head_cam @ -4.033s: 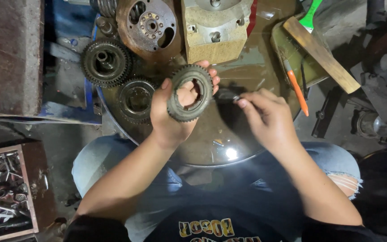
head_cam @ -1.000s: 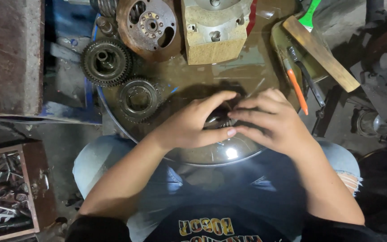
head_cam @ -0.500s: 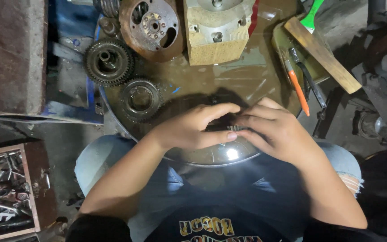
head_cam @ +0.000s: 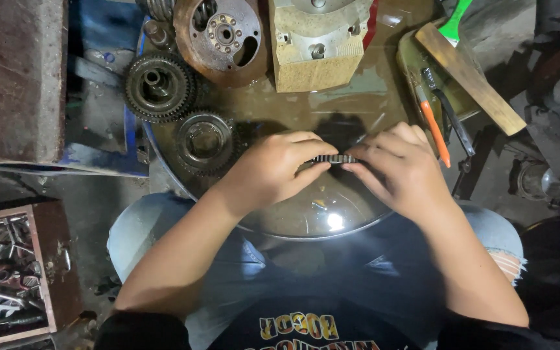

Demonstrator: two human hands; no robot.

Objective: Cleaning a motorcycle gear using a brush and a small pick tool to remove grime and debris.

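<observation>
Both my hands meet over a round metal basin of dark oily liquid. My left hand and my right hand together grip a toothed ring gear, held edge-on so only a short strip of teeth shows between my fingertips. Most of the gear is hidden under my fingers. The gear is just above the liquid at the basin's near side.
A second gear lies at the basin's left rim and a gear cluster sits beside it. A rusty round plate, a metal block, a wooden stick, orange-handled pliers and a box of tools surround the basin.
Four seconds ago my left hand held the ring gear up flat, facing me, with the right hand beside it. Now both hands have lowered and closed over it, turned edge-on.
</observation>
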